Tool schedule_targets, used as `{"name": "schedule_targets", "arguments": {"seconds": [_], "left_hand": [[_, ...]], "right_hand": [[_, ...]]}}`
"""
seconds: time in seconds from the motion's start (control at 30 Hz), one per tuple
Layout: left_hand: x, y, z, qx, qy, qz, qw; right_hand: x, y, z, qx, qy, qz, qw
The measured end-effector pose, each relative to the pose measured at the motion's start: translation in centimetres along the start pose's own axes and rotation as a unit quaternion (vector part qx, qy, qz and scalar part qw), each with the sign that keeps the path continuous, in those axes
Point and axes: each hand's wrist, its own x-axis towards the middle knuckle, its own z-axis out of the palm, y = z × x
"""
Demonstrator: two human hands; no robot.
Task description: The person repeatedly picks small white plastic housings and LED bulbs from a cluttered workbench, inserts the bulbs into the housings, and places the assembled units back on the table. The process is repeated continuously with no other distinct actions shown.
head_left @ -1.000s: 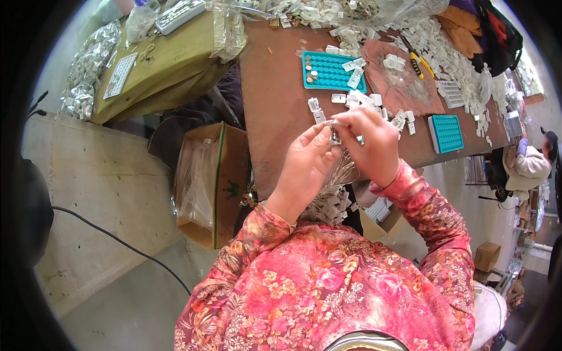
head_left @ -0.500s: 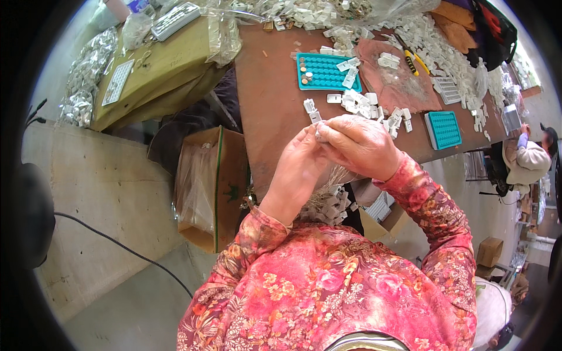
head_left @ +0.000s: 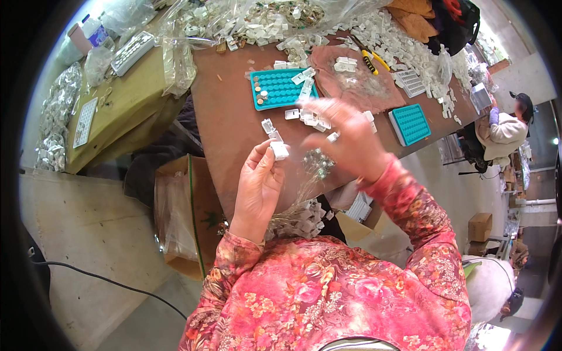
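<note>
Left hand (head_left: 257, 184) pinches a small white plastic piece (head_left: 279, 150) by its fingertips, up over the brown table (head_left: 228, 128). Its fine parts are too tiny to see. Right hand (head_left: 345, 140) is blurry, fingers spread wide and holding nothing, above little white boxy pieces (head_left: 313, 117) near a blue-green tray (head_left: 280, 89) full of holes.

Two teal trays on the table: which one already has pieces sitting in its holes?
The left teal tray, beyond the left hand: small round pieces fill holes along its left edge. The right teal tray looks empty.
</note>
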Motion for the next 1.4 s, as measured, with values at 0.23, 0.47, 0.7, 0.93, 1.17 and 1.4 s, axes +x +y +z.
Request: {"name": "schedule_targets", "arguments": {"seconds": [0.23, 0.47, 0.7, 0.93, 1.17, 1.4], "left_hand": [[-0.3, -1.0, -1.0, 0.139, -0.018, 0.066, 0.988], [-0.5, -1.3, -1.0, 0.133, -0.029, 0.070, 0.988], [-0.4, -0.9, -1.1, 0.122, -0.058, 0.075, 0.988], [-0.4, -1.2, -0.5, 0.139, -0.039, 0.082, 0.986], [-0.5, -0.9, -0.5, 0.164, -0.010, 0.042, 0.986], [-0.4, -1.0, -0.4, 0.115, -0.032, 0.063, 0.991]], "right_hand": [[-1.1, 10.3, -6.3, 0.002, 0.102, 0.269, 0.958], [-0.3, 13.6, -1.7, -0.192, -0.033, 0.101, 0.976], [0.4, 14.3, -0.3, -0.218, -0.027, 0.113, 0.969], [0.1, 10.6, -3.2, 0.259, 0.006, 0.375, 0.890], [1.1, 3.4, -1.9, 0.319, -0.042, 0.315, 0.893], [1.3, -2.2, 1.4, 0.186, -0.082, 0.172, 0.964]]}}
